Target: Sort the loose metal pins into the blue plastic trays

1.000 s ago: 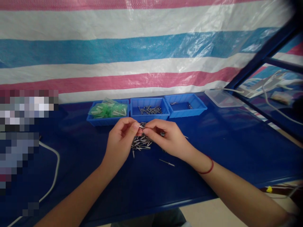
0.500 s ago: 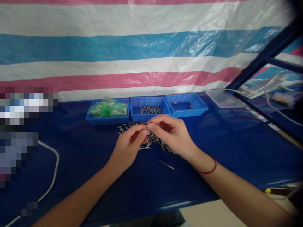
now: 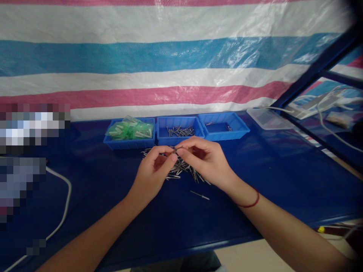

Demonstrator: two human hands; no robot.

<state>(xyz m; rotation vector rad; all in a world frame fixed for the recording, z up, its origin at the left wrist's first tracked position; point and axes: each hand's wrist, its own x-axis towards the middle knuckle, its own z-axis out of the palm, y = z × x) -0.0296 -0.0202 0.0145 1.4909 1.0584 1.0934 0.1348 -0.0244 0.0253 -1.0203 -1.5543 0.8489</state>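
Rivet [image 3: 175, 150] seems clamped in your left hand [image 3: 151, 172] and right hand [image 3: 209, 162], which have shifted rightward over the pile [image 3: 185, 167] this past second; handling looks unfinished.

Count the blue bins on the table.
3, in a row: left bin with green plastic, middle bin with many rivets, right bin with few. Pixelation could hide more.

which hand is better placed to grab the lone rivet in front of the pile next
Probably the right hand: the lone rivet lies nearer it than the left hand. Both hands' fingers meet above the pile, so either would first have to leave there.
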